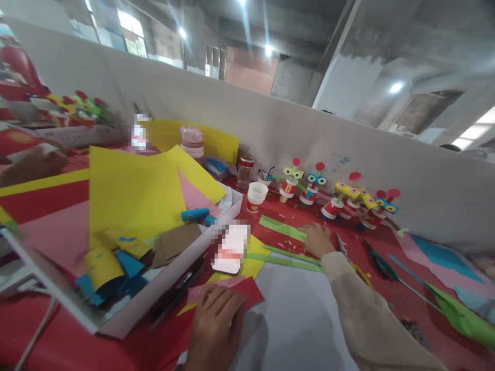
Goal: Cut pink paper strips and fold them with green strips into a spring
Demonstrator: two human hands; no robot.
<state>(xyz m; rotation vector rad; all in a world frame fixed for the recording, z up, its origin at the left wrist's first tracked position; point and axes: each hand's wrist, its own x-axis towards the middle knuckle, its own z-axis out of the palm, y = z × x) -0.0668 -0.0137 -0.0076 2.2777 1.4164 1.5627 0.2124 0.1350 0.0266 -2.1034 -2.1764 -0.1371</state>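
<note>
Left hand (216,324): palm down, fingers bent, over a piece of red paper (254,292) and the edge of a large pale sheet (296,314); cannot tell whether it grips either. Right hand (319,240): arm stretched forward, fingers at the near right end of a broad green strip (280,227); pinch or mere touch, cannot tell. Strip lies flat on the red worktop (274,207), beyond the pale sheet.

Narrow green strips (296,264) just nearer, across the sheet's far edge. Scissors (361,273), yellow-handled, just right of the right wrist. Phone-like object (226,265), partly blurred out, between left hand and broad strip.

Farther left: white box (164,275) holding coloured paper and rolled tubes. Beyond the strip: nested paper cups (257,191), lidded jar (245,175), then a row of cup figures (309,195) before a pale partition (240,111). Far left, another person's hand (36,165).
</note>
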